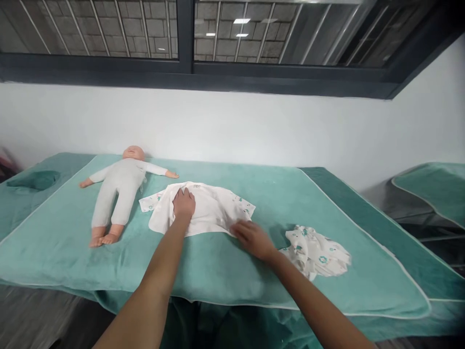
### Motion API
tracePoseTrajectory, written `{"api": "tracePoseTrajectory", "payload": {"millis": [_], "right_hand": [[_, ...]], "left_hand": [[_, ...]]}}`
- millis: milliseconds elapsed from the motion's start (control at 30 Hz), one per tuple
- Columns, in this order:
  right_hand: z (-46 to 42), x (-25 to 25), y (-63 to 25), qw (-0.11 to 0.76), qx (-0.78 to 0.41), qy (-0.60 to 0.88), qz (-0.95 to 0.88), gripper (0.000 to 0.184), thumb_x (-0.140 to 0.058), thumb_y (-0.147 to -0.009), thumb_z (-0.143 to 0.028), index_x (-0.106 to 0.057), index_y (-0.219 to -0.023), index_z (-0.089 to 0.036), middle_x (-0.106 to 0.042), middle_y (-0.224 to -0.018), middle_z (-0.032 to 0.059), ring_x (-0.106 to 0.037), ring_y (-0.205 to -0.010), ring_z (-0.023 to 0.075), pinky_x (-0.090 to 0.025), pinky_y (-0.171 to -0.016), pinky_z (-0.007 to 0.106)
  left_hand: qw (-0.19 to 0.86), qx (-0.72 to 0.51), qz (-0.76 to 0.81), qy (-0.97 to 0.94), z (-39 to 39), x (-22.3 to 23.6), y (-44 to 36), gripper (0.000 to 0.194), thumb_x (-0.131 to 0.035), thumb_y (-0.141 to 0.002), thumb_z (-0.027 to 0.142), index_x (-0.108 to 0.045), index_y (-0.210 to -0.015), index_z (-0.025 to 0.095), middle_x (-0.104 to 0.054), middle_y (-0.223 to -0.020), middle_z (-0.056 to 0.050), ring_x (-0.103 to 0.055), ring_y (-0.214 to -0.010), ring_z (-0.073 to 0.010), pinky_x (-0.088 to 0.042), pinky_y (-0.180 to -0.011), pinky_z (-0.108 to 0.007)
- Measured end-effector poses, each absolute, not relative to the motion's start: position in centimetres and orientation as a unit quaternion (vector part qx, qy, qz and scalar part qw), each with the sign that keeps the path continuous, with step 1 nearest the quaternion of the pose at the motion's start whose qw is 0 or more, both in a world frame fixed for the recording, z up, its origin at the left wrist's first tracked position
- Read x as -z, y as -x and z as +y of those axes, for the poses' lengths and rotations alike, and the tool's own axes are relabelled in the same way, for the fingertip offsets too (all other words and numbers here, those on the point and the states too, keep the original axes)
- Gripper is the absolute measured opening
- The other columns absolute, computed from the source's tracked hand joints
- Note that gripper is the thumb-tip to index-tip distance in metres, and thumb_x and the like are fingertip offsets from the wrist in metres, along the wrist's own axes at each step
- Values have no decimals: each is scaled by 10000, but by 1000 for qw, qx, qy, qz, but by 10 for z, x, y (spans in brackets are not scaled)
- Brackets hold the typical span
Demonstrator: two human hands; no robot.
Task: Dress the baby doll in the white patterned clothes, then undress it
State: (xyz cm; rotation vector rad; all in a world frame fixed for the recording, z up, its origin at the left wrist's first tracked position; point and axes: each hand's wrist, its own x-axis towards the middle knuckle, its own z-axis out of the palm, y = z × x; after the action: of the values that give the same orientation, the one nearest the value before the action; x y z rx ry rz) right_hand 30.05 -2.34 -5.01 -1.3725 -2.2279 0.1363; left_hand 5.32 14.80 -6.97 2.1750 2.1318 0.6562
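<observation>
A white baby shirt with printed sleeves lies spread out on the green bed cover. My left hand rests open on the shirt's left half, its fingers pointing toward the collar. At the shirt's lower right edge is my right hand, slightly blurred, its fingers drawn together on the hem. Right of it lies a crumpled white baby garment with green print. On the left a baby doll in a white bodysuit lies on its back, arms spread and feet toward me.
The green cover with white piping drapes over the bed's front edge. A white wall and a dark window frame rise behind it. Dark green cushion at the left; another green-covered surface at the right.
</observation>
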Motion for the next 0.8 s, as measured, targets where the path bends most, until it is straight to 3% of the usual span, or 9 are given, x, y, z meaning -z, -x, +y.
{"api": "tracePoseTrajectory", "payload": {"millis": [100,233,367,467,633,800], "right_hand": [[8,41,-330,361,-51,666,-650,295,-427,-1021,-408,-653,-1043,-219,-686,-989,65,-624,-832,197,-469,-764,321],[44,46,-351,257,-39,806,-532,365,-539,-928,-539,-661,-977,-199,-689,-1003,113,-615,-818,233,-422,-687,331],[46,63,-349,264,-48,780,-566,334,-522,-918,-540,-642,-849,-236,-689,-867,73,-608,-795,238,-388,-668,328],[51,69,-359,350,-87,757,-545,304,-520,-891,-516,-628,-834,-237,-685,-837,50,-598,-767,226,-395,-670,324],[89,62,-402,496,-178,751,-398,366,-675,-720,-526,-613,-854,-190,-645,-711,21,-578,-682,205,-433,-647,314],[100,67,-407,548,-123,746,-356,399,-630,-750,-500,-598,-974,-172,-678,-927,76,-607,-822,209,-475,-766,335]], "left_hand": [[13,-206,687,-697,148,69,-54,467,-309,-1027,346,-565,-1385,191,-581,-1359,-177,-560,-1248,-317,-477,-1017,-469],[7,-202,688,-697,148,68,-54,460,-314,-1026,337,-562,-1385,192,-571,-1375,-174,-542,-1272,-318,-465,-1032,-473],[6,-201,691,-694,147,68,-55,440,-334,-1024,343,-568,-1374,214,-572,-1378,-163,-538,-1279,-307,-464,-1036,-453],[6,-200,694,-692,146,67,-56,439,-327,-1026,343,-571,-1370,222,-576,-1375,-154,-540,-1271,-303,-465,-1036,-448],[11,-196,695,-691,146,67,-55,449,-319,-1027,343,-571,-1377,217,-574,-1384,-155,-529,-1287,-302,-458,-1050,-447],[10,-203,693,-692,147,68,-55,446,-329,-1024,339,-575,-1375,214,-574,-1379,-159,-537,-1274,-310,-455,-1052,-462]]}}
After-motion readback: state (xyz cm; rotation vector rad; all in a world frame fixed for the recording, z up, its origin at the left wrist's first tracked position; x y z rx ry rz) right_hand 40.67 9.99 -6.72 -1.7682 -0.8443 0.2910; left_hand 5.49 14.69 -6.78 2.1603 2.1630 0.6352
